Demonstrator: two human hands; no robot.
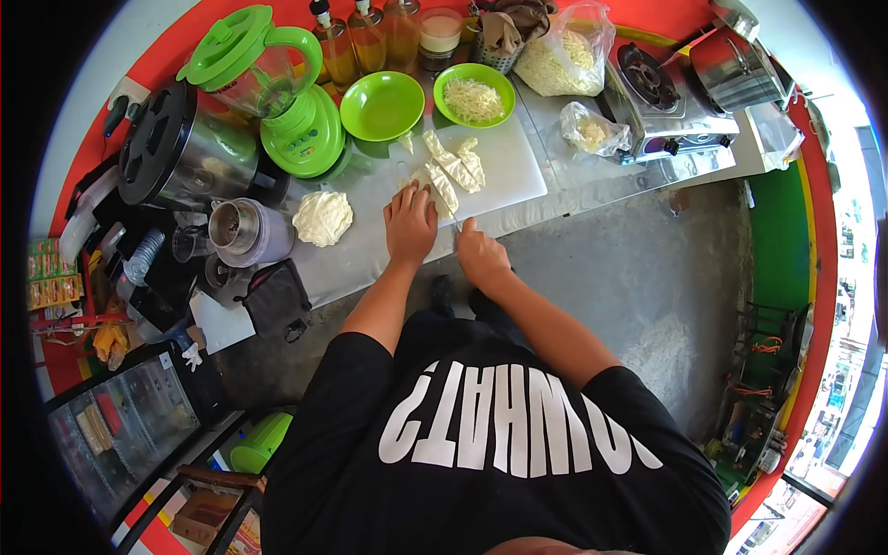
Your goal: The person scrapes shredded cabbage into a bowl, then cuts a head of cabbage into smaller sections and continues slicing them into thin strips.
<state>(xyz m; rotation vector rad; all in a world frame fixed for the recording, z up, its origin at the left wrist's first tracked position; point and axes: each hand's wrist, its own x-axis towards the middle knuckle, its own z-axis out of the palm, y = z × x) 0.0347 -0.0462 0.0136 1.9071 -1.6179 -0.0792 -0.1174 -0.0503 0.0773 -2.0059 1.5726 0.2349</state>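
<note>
My right hand (483, 254) is closed round the handle of a knife (458, 225), whose blade is mostly hidden, at the front edge of the white cutting board (516, 176). My left hand (412, 222) presses down beside it, fingers bent over a pale piece that looks like cabbage and is largely covered. Several pale, layered cabbage wedges (450, 165) lie on the board just beyond my hands. A larger cream-white cabbage chunk (323, 218) rests on the counter to the left. Behind the board, a green bowl (504, 96) holds thin pale shreds.
Another green bowl (382, 106), a green blender (301, 139) and oil bottles (367, 37) line the back. A bag of shreds (564, 65) and a gas stove (671, 92) with a pot (735, 74) stand right. A metal-topped grinder (242, 231) and black pouch (276, 298) are left.
</note>
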